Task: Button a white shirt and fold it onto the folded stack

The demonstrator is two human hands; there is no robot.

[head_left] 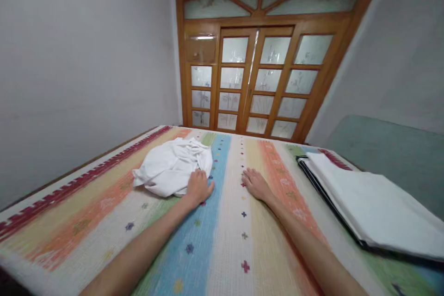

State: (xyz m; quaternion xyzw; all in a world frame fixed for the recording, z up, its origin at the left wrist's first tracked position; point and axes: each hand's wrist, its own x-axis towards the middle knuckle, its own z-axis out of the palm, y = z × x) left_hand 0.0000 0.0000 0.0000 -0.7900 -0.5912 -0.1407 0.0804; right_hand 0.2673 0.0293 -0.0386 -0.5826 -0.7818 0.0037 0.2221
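Note:
A crumpled white cloth (171, 166) lies bunched on the striped, patterned bed cover (215, 240), left of centre. My left hand (197, 188) rests at the cloth's near right edge, its fingers touching the fabric and its thumb spread out to the right. The fingertips are partly hidden from this angle. My right hand (255, 182) lies flat on the cover over a pale stripe, fingers stretched forward, holding nothing. A gap of bare cover separates the two hands.
Folded white fabric with black fabric under it (374, 199) lies on the right side of the bed. A grey-green panel (388, 148) stands beyond it. Wooden doors with glass panes (249, 78) rise behind the far edge, and a plain wall (86, 64) runs along the left.

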